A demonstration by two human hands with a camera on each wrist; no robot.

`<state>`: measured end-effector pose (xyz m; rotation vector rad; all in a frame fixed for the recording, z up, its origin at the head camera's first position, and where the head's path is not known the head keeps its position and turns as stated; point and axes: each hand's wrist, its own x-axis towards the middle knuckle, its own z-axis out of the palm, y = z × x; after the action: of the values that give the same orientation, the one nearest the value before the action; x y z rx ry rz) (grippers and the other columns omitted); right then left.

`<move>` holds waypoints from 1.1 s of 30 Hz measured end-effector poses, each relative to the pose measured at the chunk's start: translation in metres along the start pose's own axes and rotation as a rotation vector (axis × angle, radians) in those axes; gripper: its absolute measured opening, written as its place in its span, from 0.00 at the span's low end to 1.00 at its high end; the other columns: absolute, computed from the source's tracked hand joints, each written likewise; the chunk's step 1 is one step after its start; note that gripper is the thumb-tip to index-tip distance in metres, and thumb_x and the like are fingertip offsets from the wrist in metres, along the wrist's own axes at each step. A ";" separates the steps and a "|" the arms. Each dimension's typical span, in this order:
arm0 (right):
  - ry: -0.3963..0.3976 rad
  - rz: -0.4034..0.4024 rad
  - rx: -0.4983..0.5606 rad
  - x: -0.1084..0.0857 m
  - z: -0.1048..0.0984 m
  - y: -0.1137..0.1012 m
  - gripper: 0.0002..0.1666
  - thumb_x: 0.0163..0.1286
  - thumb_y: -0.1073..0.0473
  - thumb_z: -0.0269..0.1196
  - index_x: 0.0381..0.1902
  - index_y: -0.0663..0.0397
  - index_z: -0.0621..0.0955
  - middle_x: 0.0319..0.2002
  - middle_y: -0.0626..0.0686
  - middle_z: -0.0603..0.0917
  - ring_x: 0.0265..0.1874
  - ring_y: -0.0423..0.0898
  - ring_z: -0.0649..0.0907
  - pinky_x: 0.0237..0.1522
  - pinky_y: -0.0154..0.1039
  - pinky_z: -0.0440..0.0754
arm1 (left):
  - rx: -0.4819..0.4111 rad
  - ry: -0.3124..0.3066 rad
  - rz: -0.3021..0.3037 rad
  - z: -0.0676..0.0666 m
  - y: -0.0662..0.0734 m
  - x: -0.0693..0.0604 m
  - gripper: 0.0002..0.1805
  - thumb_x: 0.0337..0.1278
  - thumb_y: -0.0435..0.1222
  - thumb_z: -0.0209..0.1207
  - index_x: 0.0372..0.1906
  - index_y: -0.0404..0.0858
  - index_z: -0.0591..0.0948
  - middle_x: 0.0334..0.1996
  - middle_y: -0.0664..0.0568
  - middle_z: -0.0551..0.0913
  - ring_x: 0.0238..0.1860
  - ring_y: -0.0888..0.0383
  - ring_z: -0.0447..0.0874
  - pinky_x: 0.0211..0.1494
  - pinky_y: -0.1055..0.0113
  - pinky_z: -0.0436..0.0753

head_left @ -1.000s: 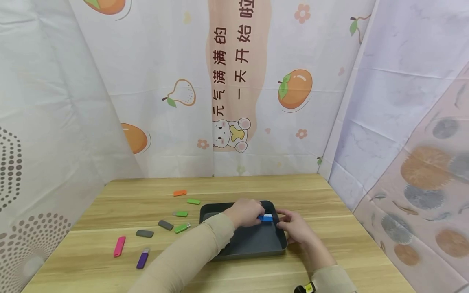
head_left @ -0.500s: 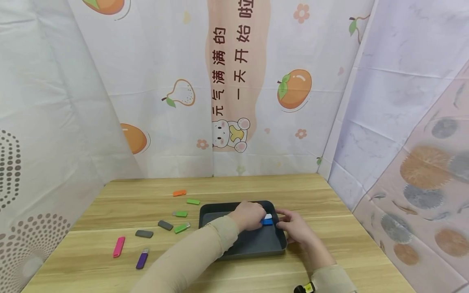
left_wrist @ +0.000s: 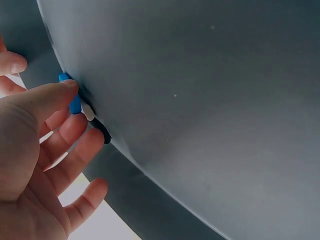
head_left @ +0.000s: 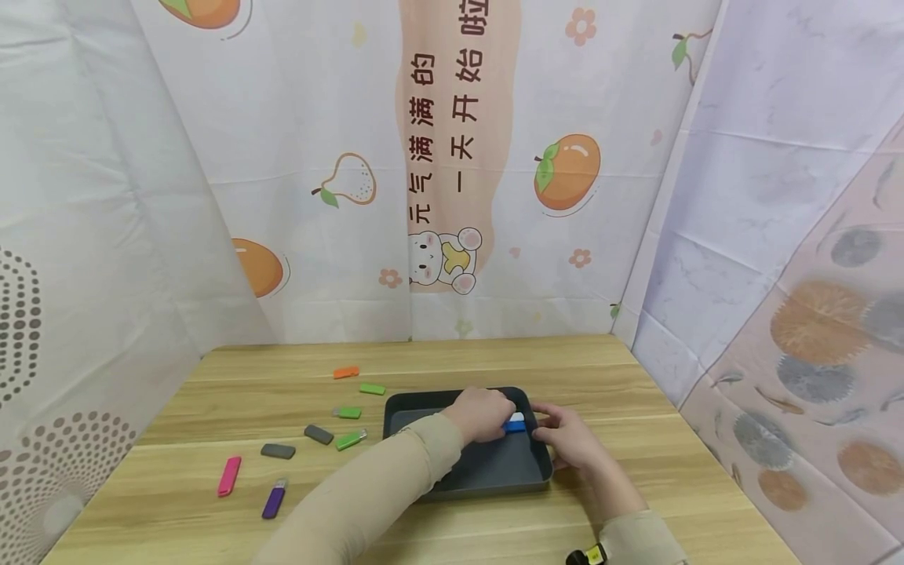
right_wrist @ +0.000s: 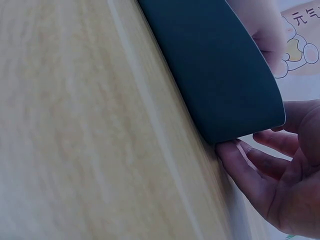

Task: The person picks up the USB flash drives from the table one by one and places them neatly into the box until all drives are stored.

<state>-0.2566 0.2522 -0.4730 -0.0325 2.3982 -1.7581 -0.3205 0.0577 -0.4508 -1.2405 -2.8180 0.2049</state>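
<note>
Inside the dark grey tray point(head_left: 494, 469), my left hand point(head_left: 482, 413) is at the right end. In the left wrist view, its thumb and curled fingers pinch a blue USB stick point(left_wrist: 75, 105) near the tray wall. A white stick point(left_wrist: 88, 111) and a black one point(left_wrist: 101, 131) lie beside it, close to the fingertips. From the head, the blue and white pieces show just past the knuckles; the black one is hidden. My right hand point(head_left: 570, 439) holds the tray's right wall from outside, thumb at the rim; the right wrist view shows its fingers against the tray's end.
Left of the tray lie several loose USB sticks: orange point(head_left: 346, 373), green point(head_left: 351, 439), grey point(head_left: 278, 450), pink point(head_left: 229, 475) and purple point(head_left: 275, 498). The wooden table point(head_left: 565, 369) ends at a printed curtain point(head_left: 339, 259) behind and on both sides.
My left hand has shifted slightly to the right in the tray, and the blue stick now shows a little lower, with the white one behind it. The right hand has stayed on the tray wall.
</note>
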 end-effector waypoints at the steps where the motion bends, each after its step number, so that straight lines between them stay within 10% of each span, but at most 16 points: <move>1: 0.002 0.000 -0.002 0.000 0.000 0.000 0.32 0.70 0.70 0.59 0.72 0.59 0.71 0.51 0.64 0.82 0.40 0.55 0.84 0.27 0.56 0.86 | -0.008 -0.006 -0.001 0.001 0.000 0.001 0.08 0.60 0.47 0.71 0.37 0.51 0.85 0.29 0.63 0.81 0.27 0.65 0.74 0.37 0.63 0.79; 33: -0.003 -0.004 0.014 0.002 0.000 0.004 0.32 0.71 0.70 0.58 0.72 0.58 0.71 0.51 0.65 0.82 0.41 0.55 0.84 0.27 0.57 0.86 | -0.082 -0.008 0.025 -0.015 -0.002 -0.003 0.09 0.62 0.49 0.68 0.40 0.51 0.86 0.34 0.63 0.82 0.32 0.65 0.77 0.38 0.65 0.78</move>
<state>-0.2585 0.2532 -0.4768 -0.0379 2.3854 -1.7749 -0.3185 0.0555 -0.4360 -1.2941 -2.8459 0.0974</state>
